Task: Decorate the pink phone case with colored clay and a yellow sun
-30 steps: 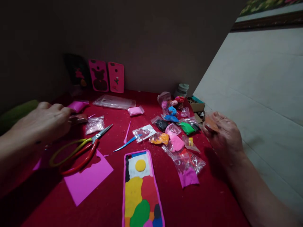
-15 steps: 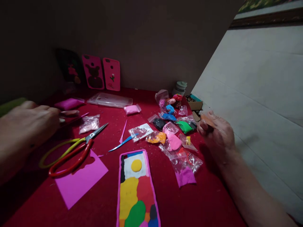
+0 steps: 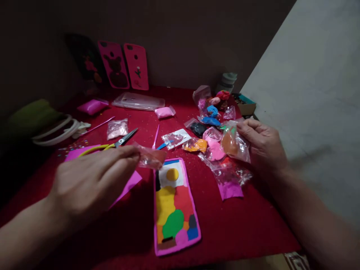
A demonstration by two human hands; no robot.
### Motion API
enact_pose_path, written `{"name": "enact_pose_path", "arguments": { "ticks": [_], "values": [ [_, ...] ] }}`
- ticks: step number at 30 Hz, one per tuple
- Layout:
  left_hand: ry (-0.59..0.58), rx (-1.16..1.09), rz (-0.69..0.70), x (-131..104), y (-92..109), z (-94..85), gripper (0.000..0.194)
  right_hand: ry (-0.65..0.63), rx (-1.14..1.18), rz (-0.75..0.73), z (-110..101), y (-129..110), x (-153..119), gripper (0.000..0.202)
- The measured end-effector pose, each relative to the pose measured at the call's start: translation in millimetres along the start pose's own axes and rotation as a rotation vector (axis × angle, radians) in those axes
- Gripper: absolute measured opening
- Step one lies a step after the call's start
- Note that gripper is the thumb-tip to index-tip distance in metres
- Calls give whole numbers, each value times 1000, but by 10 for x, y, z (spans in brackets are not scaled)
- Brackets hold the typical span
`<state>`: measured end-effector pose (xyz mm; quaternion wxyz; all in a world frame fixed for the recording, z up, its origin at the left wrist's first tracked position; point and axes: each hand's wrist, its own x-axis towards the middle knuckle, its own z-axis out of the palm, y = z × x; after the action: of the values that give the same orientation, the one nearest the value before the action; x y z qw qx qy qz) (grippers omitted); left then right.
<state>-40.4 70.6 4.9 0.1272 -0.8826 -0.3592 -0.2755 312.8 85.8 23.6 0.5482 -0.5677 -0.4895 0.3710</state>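
My left hand pinches a small clear bag of reddish-brown clay, held above the top left corner of a phone case. That case lies flat, covered in patches of coloured clay with a pink rim and a yellow disc. On the right, my right hand grips the edge of a clear bag of orange-brown clay, over the pile of clay bags. Scissors with yellow and red handles lie partly hidden behind my left hand, on a pink sheet.
Three decorated cases, among them a bear case, lean on the back wall. Clear cases lie before them. A pink tool, a blue tool, a bottle and a small box are about.
My left hand has come from the far left to the middle, bringing the reddish-brown bag. My right hand has turned and moved its bag left over the pile. The view has shifted downward.
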Motion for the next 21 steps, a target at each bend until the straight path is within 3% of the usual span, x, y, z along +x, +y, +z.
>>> {"name": "enact_pose_path", "arguments": {
  "ticks": [4,10,15,21],
  "values": [
    [-34,82,233,-172,212,3,22,-161,-259,-134,76,1,-124,31],
    [-9,12,36,-274,373,84,20,-343,-363,-209,228,-36,-244,35],
    [-30,-89,43,-303,428,112,24,-370,-378,-197,295,12,-266,37],
    [-62,-51,113,-313,377,67,28,-395,-400,-185,315,69,-257,38]
  ]
}}
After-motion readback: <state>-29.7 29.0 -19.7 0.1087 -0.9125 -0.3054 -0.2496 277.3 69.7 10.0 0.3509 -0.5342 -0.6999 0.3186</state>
